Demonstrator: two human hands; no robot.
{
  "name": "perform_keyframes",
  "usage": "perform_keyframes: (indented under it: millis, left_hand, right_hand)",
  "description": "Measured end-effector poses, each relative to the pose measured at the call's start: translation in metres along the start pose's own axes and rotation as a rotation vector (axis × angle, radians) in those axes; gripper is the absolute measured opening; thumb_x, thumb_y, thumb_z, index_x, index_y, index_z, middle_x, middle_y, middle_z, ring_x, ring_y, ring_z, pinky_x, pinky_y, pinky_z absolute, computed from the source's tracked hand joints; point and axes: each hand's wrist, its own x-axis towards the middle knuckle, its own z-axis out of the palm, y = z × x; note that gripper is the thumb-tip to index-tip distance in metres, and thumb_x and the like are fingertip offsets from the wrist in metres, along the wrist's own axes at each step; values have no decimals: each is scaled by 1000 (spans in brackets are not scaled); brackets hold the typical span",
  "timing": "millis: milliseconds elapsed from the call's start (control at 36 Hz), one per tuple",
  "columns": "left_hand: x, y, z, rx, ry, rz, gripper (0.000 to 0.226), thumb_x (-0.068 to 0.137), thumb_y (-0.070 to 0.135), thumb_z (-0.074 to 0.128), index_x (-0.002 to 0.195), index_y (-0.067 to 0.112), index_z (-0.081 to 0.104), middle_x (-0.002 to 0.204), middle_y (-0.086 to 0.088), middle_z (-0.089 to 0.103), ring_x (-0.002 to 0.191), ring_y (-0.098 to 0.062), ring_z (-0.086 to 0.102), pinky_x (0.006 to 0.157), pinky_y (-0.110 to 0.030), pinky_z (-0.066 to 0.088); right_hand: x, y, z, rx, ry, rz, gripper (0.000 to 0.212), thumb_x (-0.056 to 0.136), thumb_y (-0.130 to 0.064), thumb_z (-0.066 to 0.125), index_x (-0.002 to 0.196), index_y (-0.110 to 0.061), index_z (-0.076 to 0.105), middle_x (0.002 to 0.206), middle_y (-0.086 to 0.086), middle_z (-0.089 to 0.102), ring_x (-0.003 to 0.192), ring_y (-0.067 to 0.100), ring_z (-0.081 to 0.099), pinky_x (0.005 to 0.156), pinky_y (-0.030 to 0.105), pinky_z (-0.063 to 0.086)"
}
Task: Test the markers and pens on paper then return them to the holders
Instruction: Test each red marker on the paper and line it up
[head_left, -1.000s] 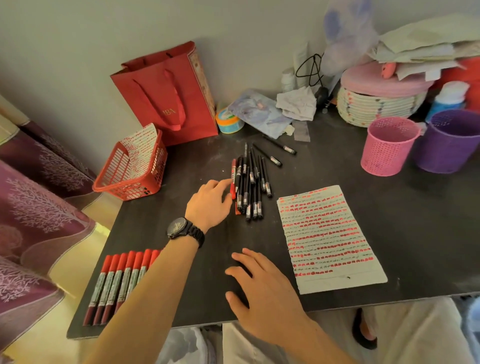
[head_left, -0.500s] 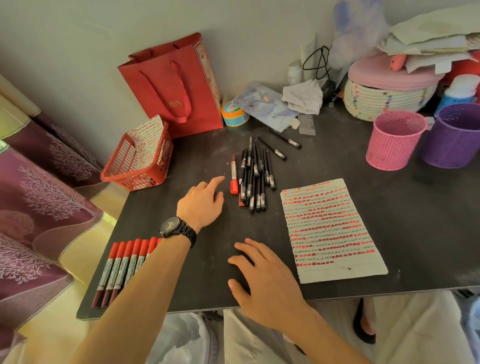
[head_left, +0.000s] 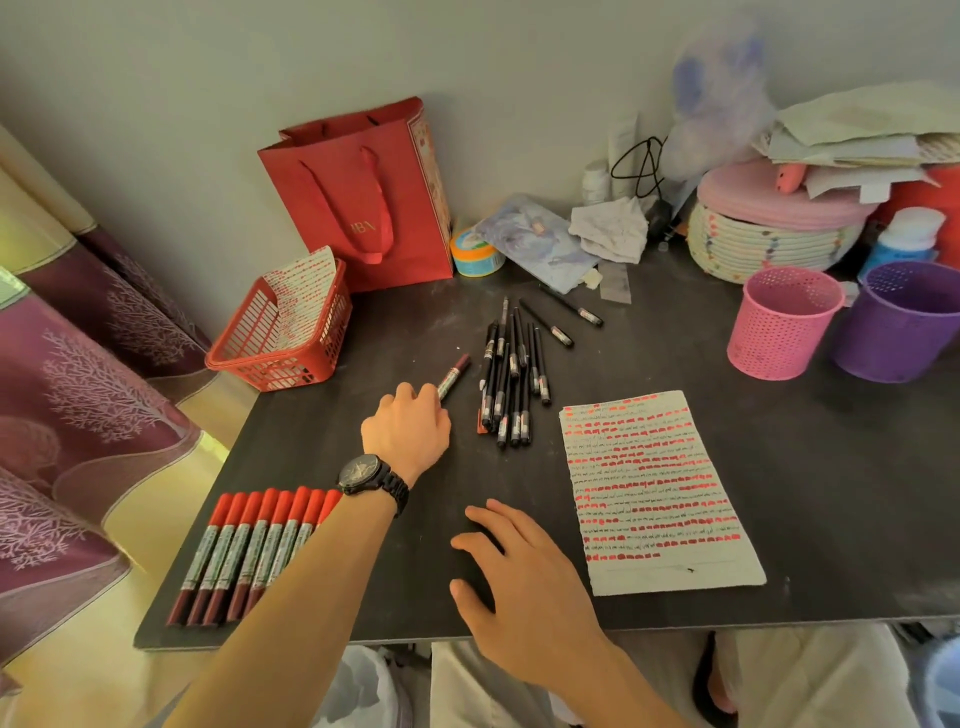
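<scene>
Your left hand (head_left: 405, 431) grasps one red marker (head_left: 454, 375) in its fingers, just left of the black pens (head_left: 511, 379) on the counter (head_left: 779, 467). Right hand (head_left: 519, 587) flat, fingers released. Paper (head_left: 654, 488) nearly full of strokes; nothing shows in pink holder (head_left: 784, 322) or purple holder (head_left: 904, 322), so returning looks all undone.

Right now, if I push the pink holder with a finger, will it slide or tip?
Probably slides easily: the pink holder is perforated plastic with nothing sticking out, so likely light. A high push may tip it, since it narrows toward its base. The purple holder beside it could stop it.
</scene>
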Motion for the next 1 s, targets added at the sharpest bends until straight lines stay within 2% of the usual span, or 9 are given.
perform_keyframes:
  millis: [111, 306, 417, 500, 556, 611, 694, 861, 1000]
  left_hand:
    - [-13, -12, -2, -61, -41, -71, 23, 100, 43, 45, 107, 22, 53, 108, -2, 53, 97, -24, 57, 68, -38, 46]
    - [-50, -29, -8, -355, -115, -218, 18, 100, 39, 49, 104, 24, 42, 91, 4, 60, 80, -20, 62, 74, -42, 54]
    - [-86, -25, -2, -825, 54, -242, 10, 102, 25, 51, 112, 28, 48, 90, 6, 69, 74, -10, 66, 69, -37, 54]
    - [-111, -19, 6, -960, 221, -162, 17, 102, 21, 49, 110, 36, 50, 88, 9, 70, 74, -7, 65, 66, -30, 50]
    - [-125, -12, 14, -1017, 259, -133, 24, 103, 20, 47, 110, 42, 50, 93, 14, 70, 79, -10, 66, 70, -25, 52]
    - [-137, -5, 23, -962, 279, -128, 27, 104, 21, 45, 108, 47, 47, 96, 23, 68, 82, -6, 65, 67, -15, 46]
    - [-145, 2, 32, -788, 252, -129, 16, 100, 41, 34, 108, 54, 39, 98, 32, 63, 87, 8, 60, 63, -11, 35]
    - [-124, -1, 28, -663, 195, -50, 25, 94, 51, 21, 111, 46, 38, 87, 21, 64, 78, -2, 62, 63, -32, 46]
    - [-83, -7, 26, -558, 260, -53, 13, 105, 31, 36, 116, 30, 43, 87, 6, 65, 76, -23, 65, 59, -37, 42]
  right_hand:
    - [3, 2, 1, 18, -58, 20, 48, 93, -59, 39, 136, -41, 50, 158, -21, 32, 151, 3, 14, 114, 23, 11]
    - [4, 5, 4, 17, -77, 36, 53, 89, -64, 32, 135, -43, 49, 158, -25, 29, 150, 0, 11, 114, 24, 15]
    - [3, 2, 0, 85, -60, 56, 52, 90, -66, 31, 132, -43, 52, 150, -28, 39, 143, -9, 18, 111, 16, 16]
    - [3, 0, -8, 247, -17, 118, 49, 90, -68, 32, 125, -44, 56, 127, -35, 51, 123, -20, 33, 100, 6, 28]
    - [4, 0, -13, 353, 24, 153, 43, 90, -65, 37, 121, -44, 59, 111, -39, 53, 116, -15, 45, 93, 8, 37]
    - [4, 0, -18, 424, 56, 168, 38, 91, -62, 41, 117, -43, 61, 108, -34, 59, 114, -9, 51, 92, 12, 42]
    - [3, 0, -20, 420, 69, 159, 26, 96, -50, 50, 116, -40, 63, 108, -30, 63, 112, -6, 54, 92, 13, 43]
    - [2, -1, -16, 310, 72, 128, 23, 98, -48, 49, 113, -39, 64, 98, -37, 56, 109, -6, 53, 85, 12, 44]
    - [2, -1, -14, 272, 72, 123, 28, 97, -53, 43, 110, -39, 63, 95, -38, 53, 109, -4, 53, 81, 12, 45]
